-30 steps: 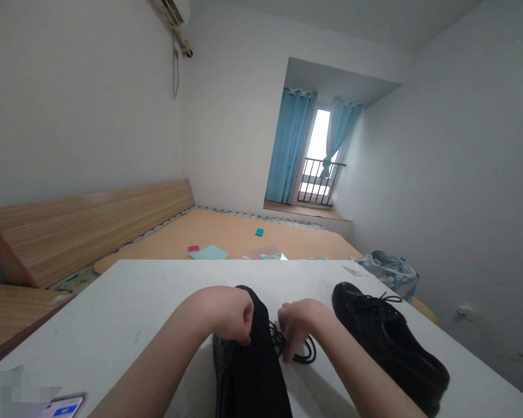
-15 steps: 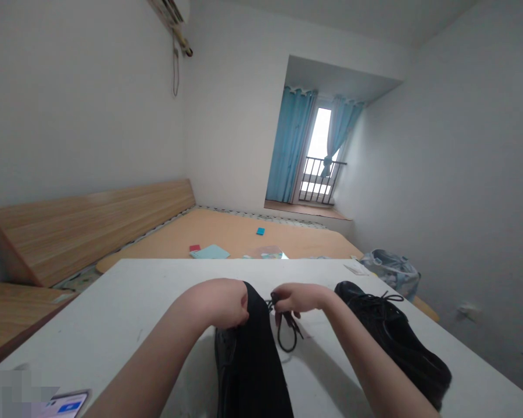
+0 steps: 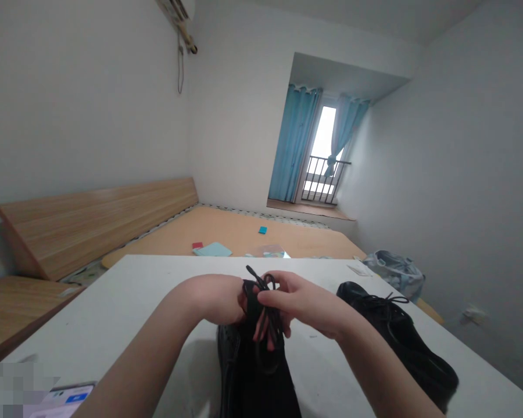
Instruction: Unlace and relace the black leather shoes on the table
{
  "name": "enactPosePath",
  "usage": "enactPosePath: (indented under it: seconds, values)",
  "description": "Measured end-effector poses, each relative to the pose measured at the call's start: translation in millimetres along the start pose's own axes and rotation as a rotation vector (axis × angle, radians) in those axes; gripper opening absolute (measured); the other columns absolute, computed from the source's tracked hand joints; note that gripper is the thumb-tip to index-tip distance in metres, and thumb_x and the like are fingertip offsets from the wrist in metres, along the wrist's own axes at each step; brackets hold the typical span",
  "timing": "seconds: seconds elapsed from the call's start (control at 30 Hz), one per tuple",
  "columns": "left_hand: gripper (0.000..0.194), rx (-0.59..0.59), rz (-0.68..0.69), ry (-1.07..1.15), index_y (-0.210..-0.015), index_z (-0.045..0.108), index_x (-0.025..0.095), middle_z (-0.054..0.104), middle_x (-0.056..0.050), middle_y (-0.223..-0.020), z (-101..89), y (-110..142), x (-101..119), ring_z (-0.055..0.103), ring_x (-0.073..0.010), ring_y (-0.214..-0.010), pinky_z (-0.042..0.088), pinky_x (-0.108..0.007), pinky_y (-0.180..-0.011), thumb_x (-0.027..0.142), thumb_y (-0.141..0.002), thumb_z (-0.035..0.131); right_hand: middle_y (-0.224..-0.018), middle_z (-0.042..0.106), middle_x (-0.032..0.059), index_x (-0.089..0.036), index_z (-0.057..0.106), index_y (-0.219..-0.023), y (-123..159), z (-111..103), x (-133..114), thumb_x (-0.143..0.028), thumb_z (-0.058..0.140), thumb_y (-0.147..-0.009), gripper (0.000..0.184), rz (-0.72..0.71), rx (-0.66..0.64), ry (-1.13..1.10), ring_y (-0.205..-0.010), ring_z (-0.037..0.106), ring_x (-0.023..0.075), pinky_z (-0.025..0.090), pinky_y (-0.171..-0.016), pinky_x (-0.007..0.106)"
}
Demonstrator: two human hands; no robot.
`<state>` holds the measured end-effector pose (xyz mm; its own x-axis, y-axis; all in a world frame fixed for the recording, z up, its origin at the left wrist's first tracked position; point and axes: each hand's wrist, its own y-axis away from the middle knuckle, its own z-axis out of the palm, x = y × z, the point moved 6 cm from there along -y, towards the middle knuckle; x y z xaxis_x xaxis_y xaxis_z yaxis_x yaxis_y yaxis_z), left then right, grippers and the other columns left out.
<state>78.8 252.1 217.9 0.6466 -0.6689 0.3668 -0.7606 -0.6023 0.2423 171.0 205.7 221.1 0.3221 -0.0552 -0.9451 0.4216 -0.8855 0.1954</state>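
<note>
A black shoe (image 3: pixel 229 363) stands on the white table in front of me, its near part cut off by the lower edge. My left hand (image 3: pixel 222 299) is closed at the far end of this shoe, gripping it; its fingertips are mostly hidden. Dark shoelaces (image 3: pixel 268 316) hang in loops and loose ends over the shoe. My right hand (image 3: pixel 294 302) pinches them between thumb and fingers, close beside my left hand. To the right lies a second black shoe (image 3: pixel 394 331), its lace tied in a bow.
The white table (image 3: pixel 152 278) fills the foreground, with a phone (image 3: pixel 67 400) at its near left corner. Beyond it is a bed (image 3: pixel 226 223) holding a light blue sheet (image 3: pixel 213 249) and a small blue item (image 3: pixel 262 230). A patterned bag (image 3: pixel 394 270) stands at right.
My right hand has moved left with the shoelaces, from beside the shoe to over it, now near my left hand. My left hand stays at the shoe. The view has shifted slightly.
</note>
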Motion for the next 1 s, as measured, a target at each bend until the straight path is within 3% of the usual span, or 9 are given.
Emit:
enactPosePath:
  seconds: [0.17,0.27,0.33,0.4,0.5,0.57,0.73,0.87,1.0]
  values:
    - [0.019,-0.069,-0.077,-0.054,-0.078,0.073,0.019,0.066,0.0,-0.067,-0.8,7.0,3.4,0.051,-0.0145,-0.057,0.034,-0.023,-0.049,0.025,-0.072,0.055,-0.089,0.072,0.0053,-0.019,0.045,-0.132,9.8,-9.5,-2.2,-0.037,0.067,-0.077,0.062,0.004,0.247,0.469,-0.08,0.064,0.02,0.044,-0.066,0.029]
    - [0.021,-0.069,-0.178,-0.067,-0.068,0.071,0.018,0.056,0.001,-0.055,-3.6,11.9,3.8,0.042,-0.0135,-0.048,0.029,-0.025,-0.045,0.032,-0.071,0.055,-0.093,0.072,0.0049,-0.019,0.046,-0.132,17.8,-15.2,-12.6,-0.034,0.066,-0.078,0.059,-0.038,0.386,0.65,-0.089,0.063,0.0223,0.043,-0.076,0.033]
    - [0.021,-0.073,-0.206,-0.057,-0.067,0.072,0.019,0.054,0.002,-0.053,-5.2,15.1,5.5,0.042,-0.0132,-0.049,0.029,-0.025,-0.045,0.034,-0.07,0.057,-0.093,0.072,0.0044,-0.02,0.058,-0.117,17.5,-12.9,-14.4,-0.03,0.061,-0.081,0.037,-0.06,0.349,0.708,-0.086,0.063,0.0209,0.044,-0.075,0.031]
    - [0.021,-0.077,-0.206,-0.045,-0.069,0.073,0.021,0.054,0.002,-0.054,-6.5,17.5,6.8,0.044,-0.0135,-0.051,0.03,-0.025,-0.045,0.034,-0.07,0.056,-0.093,0.073,0.0037,-0.022,0.067,-0.101,14.6,-4.9,-12.1,-0.027,0.057,-0.085,0.02,-0.093,0.205,0.764,-0.087,0.064,0.02,0.044,-0.078,0.031]
    - [0.024,-0.049,-0.18,-0.044,-0.075,0.074,0.021,0.06,0.001,-0.059,-8.8,18.9,5.0,0.048,-0.0152,-0.054,0.03,-0.026,-0.046,0.03,-0.072,0.052,-0.096,0.074,0.0012,-0.023,0.07,-0.097,13.6,6.1,-8.3,-0.02,0.051,-0.087,0.022,-0.163,0.017,0.851,-0.089,0.064,0.0188,0.033,-0.101,0.041]
    - [0.027,-0.028,-0.16,-0.046,-0.084,0.074,0.022,0.068,-0.001,-0.068,-8.8,18.0,1.6,0.054,-0.017,-0.06,0.032,-0.026,-0.048,0.023,-0.072,0.05,-0.097,0.073,-0.0011,-0.024,0.07,-0.1,15.1,6.0,-9.7,-0.016,0.047,-0.088,0.026,-0.195,-0.002,0.849,-0.088,0.065,0.0167,0.021,-0.11,0.047]
    - [0.053,-0.138,-0.088,0.015,-0.094,0.074,0.027,0.075,0.002,-0.094,3.8,12.3,-1.2,0.065,-0.0151,-0.082,0.042,-0.02,-0.06,0.0,-0.06,0.044,-0.098,0.071,0.0015,-0.022,0.067,-0.095,26.8,-21.1,-28.1,-0.021,0.043,-0.092,0.024,-0.212,0.289,0.683,-0.096,0.062,0.0178,0.044,-0.089,0.036]
    - [0.053,-0.189,-0.091,0.019,-0.093,0.075,0.027,0.075,0.002,-0.093,8.8,9.2,-0.6,0.067,-0.0172,-0.083,0.045,-0.02,-0.059,0.0,-0.056,0.047,-0.1,0.068,0.0018,-0.024,0.064,-0.093,49.6,-32.1,-44.7,-0.027,0.043,-0.094,0.021,-0.29,0.51,0.655,-0.099,0.06,0.0187,0.045,-0.087,0.034]
    - [0.053,-0.197,-0.084,0.016,-0.102,0.071,0.025,0.075,0.0,-0.094,7.8,9.9,1.2,0.068,-0.0184,-0.08,0.046,-0.02,-0.055,0.003,-0.057,0.055,-0.1,0.067,0.0031,-0.027,0.063,-0.096,81.1,-18.1,-38.7,-0.035,0.041,-0.096,0.023,-0.411,0.601,0.589,-0.099,0.06,0.0203,0.047,-0.087,0.033]
